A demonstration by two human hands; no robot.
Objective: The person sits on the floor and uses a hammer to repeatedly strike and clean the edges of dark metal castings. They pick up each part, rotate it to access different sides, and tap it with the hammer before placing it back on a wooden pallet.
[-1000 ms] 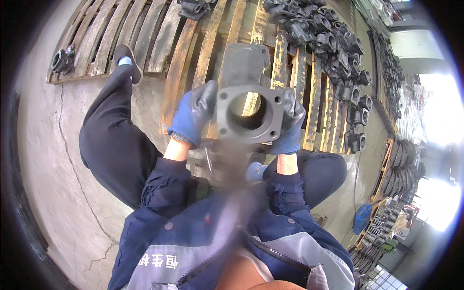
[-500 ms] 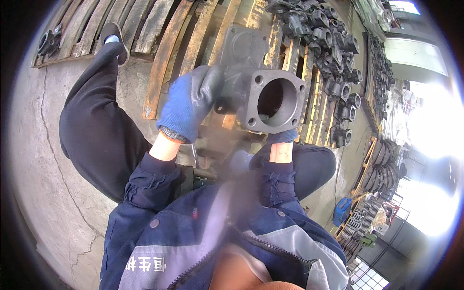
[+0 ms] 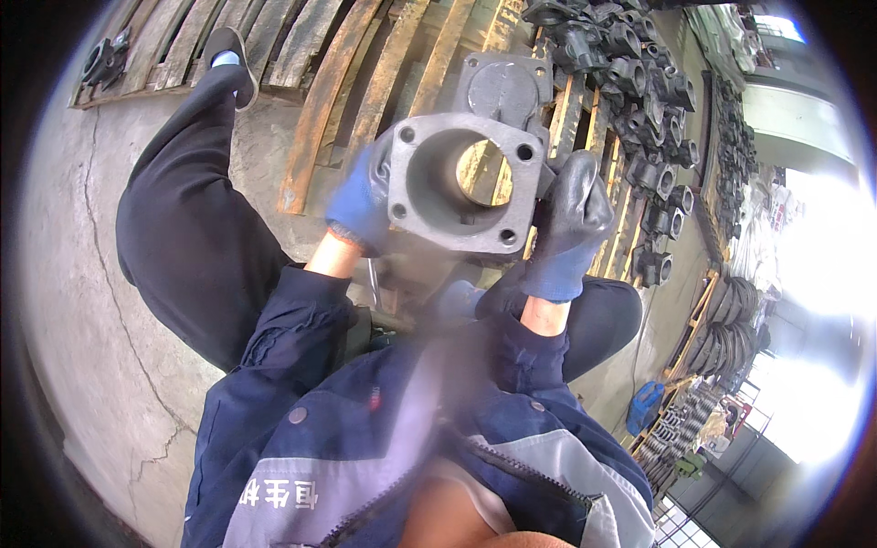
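Observation:
Between my hands is a dark grey cast metal housing (image 3: 399, 173), with a square flange, a bolt hole at each corner and a wide round bore turned up toward me. Wooden slats show through the bore. A second, closed flange stands out at its far side. My left hand (image 3: 365, 192), in a blue glove with a dark coated palm, grips the housing's left side, its fingertips partly hidden behind the flange. My right hand (image 3: 571, 219), gloved alike, is closed at the right side of the housing, fingers curled against it.
Under the housing lies a wooden pallet (image 3: 311, 137). Many similar dark castings (image 3: 639, 110) are heaped on its right part. Another pallet (image 3: 183, 46) at the far left carries a small casting (image 3: 105, 62). A blue container (image 3: 646, 406) and stacked rings (image 3: 722, 324) stand at the right.
The housing has turned so that its bore, which pointed to the right, now faces me and shows light through. My right hand has come out from beneath it to its right side.

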